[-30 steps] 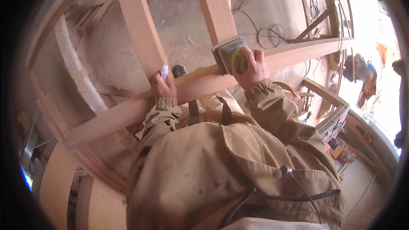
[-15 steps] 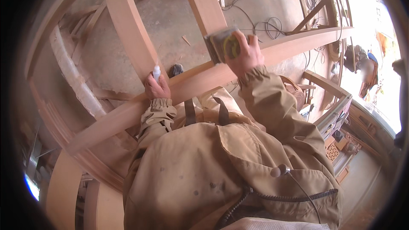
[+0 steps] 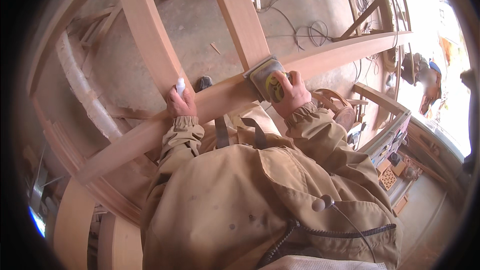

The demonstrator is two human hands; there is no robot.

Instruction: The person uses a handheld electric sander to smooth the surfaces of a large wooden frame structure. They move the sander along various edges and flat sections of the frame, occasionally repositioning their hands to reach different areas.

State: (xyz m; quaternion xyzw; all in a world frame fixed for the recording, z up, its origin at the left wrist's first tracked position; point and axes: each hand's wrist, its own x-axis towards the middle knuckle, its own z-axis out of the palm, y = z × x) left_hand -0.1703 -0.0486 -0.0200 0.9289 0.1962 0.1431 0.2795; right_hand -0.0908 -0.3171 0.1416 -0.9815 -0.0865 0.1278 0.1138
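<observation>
My right hand (image 3: 292, 95) grips a square-padded palm sander (image 3: 267, 78) with a dark grey body and yellow-green parts. The sander lies tilted on the long curved wooden rail (image 3: 225, 96), where a crosspiece (image 3: 240, 17) meets it. In my left hand (image 3: 180, 103) is a small white bottle (image 3: 180, 86), its tip pointing up and away from me. That hand rests against the rail, beside the joint with a second crosspiece (image 3: 150, 30). Fingers partly hide both held things.
Cables (image 3: 315, 32) lie coiled on the concrete floor beyond the frame. A round wooden piece (image 3: 344, 116) stands to the right, by a bench (image 3: 390, 140) with small items. Another person (image 3: 427, 77) is at the far right. Curved boards (image 3: 75, 215) lean at lower left.
My right hand has drawn the sander slightly toward me, and it now looks sharper and turned. My left hand still holds the bottle, with only a slight shift in view.
</observation>
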